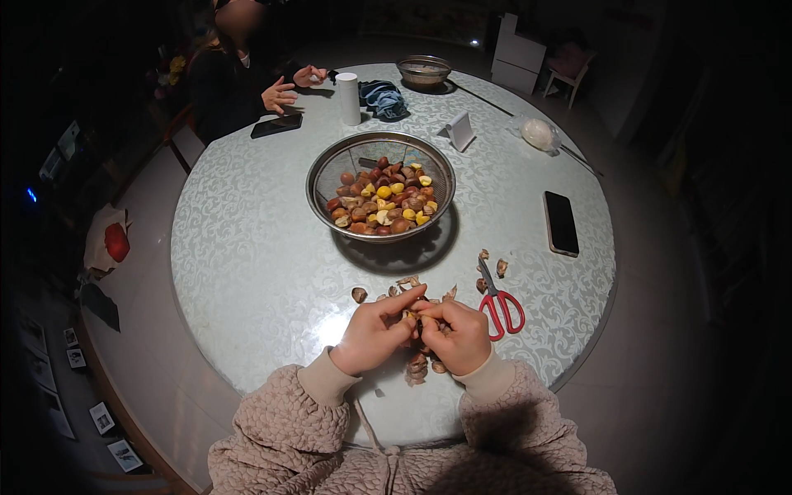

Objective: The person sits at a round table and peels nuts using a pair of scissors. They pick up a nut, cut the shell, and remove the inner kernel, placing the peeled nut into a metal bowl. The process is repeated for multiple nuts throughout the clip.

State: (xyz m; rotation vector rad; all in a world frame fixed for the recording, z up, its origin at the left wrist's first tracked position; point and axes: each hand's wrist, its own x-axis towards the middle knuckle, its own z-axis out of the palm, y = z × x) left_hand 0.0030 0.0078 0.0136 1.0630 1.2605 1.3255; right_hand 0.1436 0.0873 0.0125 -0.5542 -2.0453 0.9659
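Both my hands meet over the near part of the table, around a small yellow chestnut (410, 315) that my fingers mostly hide. My left hand (385, 328) pinches it with the index finger stretched out. From the other side, the thumb and fingers of my right hand (456, 334) grip it. Brown chestnut shells (417, 368) lie under and around my hands. Beyond them stands a metal mesh basket (317, 207) holding unpeeled brown chestnuts and peeled yellow ones (384, 192). Red-handled scissors (502, 312) rest just right of my right hand, blades pointing away.
The round table (247, 247) has a patterned cover. A smartphone (561, 223) lies at right, a white phone stand (460, 131) behind the basket. Farther back are a white cylinder (349, 99), blue cloth (385, 99), another mesh bowl (424, 71) and a plastic bag (539, 134). Another person's hands (279, 96) hover near a second phone (276, 125).
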